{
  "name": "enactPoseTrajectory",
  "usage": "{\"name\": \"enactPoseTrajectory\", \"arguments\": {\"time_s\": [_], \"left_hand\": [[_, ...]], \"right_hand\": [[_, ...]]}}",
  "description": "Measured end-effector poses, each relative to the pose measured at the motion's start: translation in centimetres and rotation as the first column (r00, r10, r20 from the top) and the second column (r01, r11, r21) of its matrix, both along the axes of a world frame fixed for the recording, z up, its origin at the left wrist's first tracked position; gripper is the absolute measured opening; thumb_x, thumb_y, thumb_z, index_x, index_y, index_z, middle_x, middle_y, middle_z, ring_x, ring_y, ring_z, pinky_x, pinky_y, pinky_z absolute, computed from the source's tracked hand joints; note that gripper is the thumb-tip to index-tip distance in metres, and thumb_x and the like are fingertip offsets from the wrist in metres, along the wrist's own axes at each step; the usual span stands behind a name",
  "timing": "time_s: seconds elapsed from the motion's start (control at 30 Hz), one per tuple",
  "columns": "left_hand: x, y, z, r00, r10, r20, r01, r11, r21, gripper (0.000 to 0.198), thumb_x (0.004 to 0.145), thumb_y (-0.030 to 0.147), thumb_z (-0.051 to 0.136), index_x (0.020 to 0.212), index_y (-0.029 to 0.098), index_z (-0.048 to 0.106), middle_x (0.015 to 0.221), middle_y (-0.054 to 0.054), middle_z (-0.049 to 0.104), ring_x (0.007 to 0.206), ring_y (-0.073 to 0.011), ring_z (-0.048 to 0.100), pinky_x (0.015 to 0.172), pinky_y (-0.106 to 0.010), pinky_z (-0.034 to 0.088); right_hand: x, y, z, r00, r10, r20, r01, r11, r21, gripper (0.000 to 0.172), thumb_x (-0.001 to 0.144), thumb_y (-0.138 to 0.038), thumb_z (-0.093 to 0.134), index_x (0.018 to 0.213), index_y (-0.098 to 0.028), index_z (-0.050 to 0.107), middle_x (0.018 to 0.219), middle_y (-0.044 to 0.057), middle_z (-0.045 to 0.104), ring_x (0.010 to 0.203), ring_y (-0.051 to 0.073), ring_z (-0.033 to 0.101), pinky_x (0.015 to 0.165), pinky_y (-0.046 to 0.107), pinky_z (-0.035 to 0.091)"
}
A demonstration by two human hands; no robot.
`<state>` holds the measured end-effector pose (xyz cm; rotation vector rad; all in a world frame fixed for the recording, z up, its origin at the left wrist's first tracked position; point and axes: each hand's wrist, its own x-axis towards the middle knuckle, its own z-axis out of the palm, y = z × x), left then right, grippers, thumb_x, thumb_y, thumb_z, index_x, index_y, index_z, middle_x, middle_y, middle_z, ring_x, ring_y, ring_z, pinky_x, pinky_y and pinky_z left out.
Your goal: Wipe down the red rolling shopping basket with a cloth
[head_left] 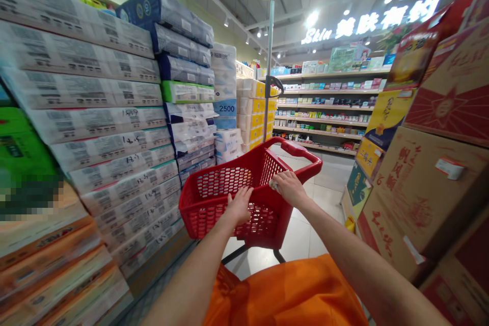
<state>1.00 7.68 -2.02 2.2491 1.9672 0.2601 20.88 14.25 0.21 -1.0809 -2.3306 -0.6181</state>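
Note:
A red plastic shopping cart (267, 219) with perforated basket walls stands right in front of me. My left hand (240, 207) lies at the near rim of its basket, fingers stretched and a little apart, with nothing visible in them. Farther right, my right hand (291, 187) is closed over a small crumpled whitish cloth or tissue (273, 184), at the rim near the cart's handle (305, 155). Part of the cloth is hidden under the fingers. A pole (270, 35) with a pale flag rises from behind the basket. Inside the basket I see no goods.
Tall stacks of wrapped paper packs (114, 91) line the left side, with blue packs (187, 69) beyond. Cardboard cartons (428, 178) are piled close on the right. Shelves of small boxed products (324, 107) stand at the back. Pale floor tiles (317, 204) show between.

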Motion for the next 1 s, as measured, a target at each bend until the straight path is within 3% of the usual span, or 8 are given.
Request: {"name": "enactPoseTrajectory", "arguments": {"time_s": [0.3, 0.5, 0.6, 0.7, 0.77, 0.83, 0.9, 1.0], "left_hand": [[0.8, 0.6, -1.4, 0.993, -0.018, -0.115, 0.027, 0.996, 0.083, 0.088, 0.059, 0.010, 0.049, 0.138, 0.023, 0.011, 0.147, -0.008, 0.007, 0.135, -0.0231, 0.003, 0.104, -0.055, 0.008], [1.9, 1.3, -1.5, 0.990, 0.028, -0.136, -0.020, 0.998, 0.060, 0.086, 0.063, 0.015, 0.052, 0.138, 0.024, 0.011, 0.147, -0.009, 0.009, 0.134, -0.0259, 0.006, 0.102, -0.059, 0.013], [2.0, 1.4, -1.2, 0.994, 0.031, -0.106, -0.025, 0.998, 0.051, 0.084, 0.062, 0.015, 0.053, 0.137, 0.024, 0.015, 0.147, -0.009, 0.010, 0.134, -0.0259, 0.007, 0.102, -0.059, 0.012], [3.0, 1.3, -0.7, 0.994, 0.046, 0.103, -0.061, 0.987, 0.148, 0.078, 0.064, 0.012, 0.050, 0.136, 0.020, 0.021, 0.146, -0.010, 0.016, 0.134, -0.0240, 0.012, 0.105, -0.053, 0.012], [4.4, 1.1, -0.5, 0.930, -0.048, 0.363, -0.044, 0.969, 0.241, 0.072, 0.064, 0.007, 0.046, 0.133, 0.018, 0.028, 0.142, -0.008, 0.028, 0.130, -0.0197, 0.024, 0.106, -0.042, 0.020], [6.1, 0.8, -0.6, 0.752, -0.135, 0.645, 0.001, 0.979, 0.203, 0.062, 0.063, 0.005, 0.044, 0.123, 0.018, 0.044, 0.127, -0.005, 0.050, 0.116, -0.0174, 0.044, 0.098, -0.033, 0.035], [7.9, 0.5, -0.8, 0.561, -0.073, 0.825, 0.038, 0.997, 0.062, 0.041, 0.064, 0.007, 0.045, 0.101, 0.016, 0.059, 0.098, -0.002, 0.065, 0.092, -0.0170, 0.058, 0.082, -0.030, 0.046], [10.1, -0.3, -1.2, 0.464, -0.002, 0.886, 0.023, 1.000, -0.010, 0.019, 0.067, 0.013, 0.046, 0.077, 0.015, 0.061, 0.075, 0.000, 0.065, 0.076, -0.0151, 0.059, 0.070, -0.027, 0.047]], "right_hand": [[1.1, -1.4, -2.8, 0.990, -0.061, -0.123, 0.078, 0.987, 0.138, 0.028, 0.085, -0.015, 0.040, 0.109, -0.019, 0.054, 0.107, 0.010, 0.058, 0.108, 0.025, 0.045, 0.099, 0.046, 0.028], [-0.2, -1.8, -3.5, 0.961, 0.190, -0.198, -0.186, 0.982, 0.038, 0.028, 0.085, -0.016, 0.042, 0.108, -0.020, 0.058, 0.115, 0.007, 0.058, 0.110, 0.022, 0.049, 0.100, 0.041, 0.035], [1.0, -3.2, -2.9, 0.827, 0.186, -0.530, -0.254, 0.966, -0.056, 0.031, 0.083, -0.018, 0.040, 0.109, -0.020, 0.057, 0.110, 0.007, 0.061, 0.102, 0.020, 0.056, 0.091, 0.037, 0.044], [2.3, -5.2, -2.5, 0.520, -0.039, -0.854, -0.366, 0.893, -0.263, 0.033, 0.079, -0.020, 0.040, 0.108, -0.019, 0.057, 0.097, 0.005, 0.065, 0.086, 0.019, 0.062, 0.074, 0.034, 0.052], [2.6, -6.1, -2.4, 0.368, -0.165, -0.915, -0.524, 0.777, -0.350, 0.033, 0.076, -0.021, 0.042, 0.105, -0.018, 0.058, 0.091, 0.004, 0.067, 0.079, 0.019, 0.063, 0.067, 0.033, 0.053], [2.4, -6.6, -2.5, 0.293, -0.211, -0.932, -0.608, 0.711, -0.352, 0.034, 0.074, -0.023, 0.044, 0.103, -0.017, 0.059, 0.090, 0.004, 0.067, 0.078, 0.020, 0.063, 0.067, 0.033, 0.053], [2.1, -6.6, -2.7, 0.263, -0.202, -0.943, -0.553, 0.770, -0.319, 0.034, 0.074, -0.024, 0.044, 0.103, -0.017, 0.060, 0.091, 0.005, 0.067, 0.079, 0.020, 0.062, 0.070, 0.033, 0.052], [1.6, -6.3, -3.6, 0.368, -0.133, -0.920, -0.243, 0.941, -0.233, 0.032, 0.075, -0.023, 0.043, 0.102, -0.018, 0.061, 0.097, 0.008, 0.063, 0.088, 0.021, 0.059, 0.081, 0.037, 0.049]]}}
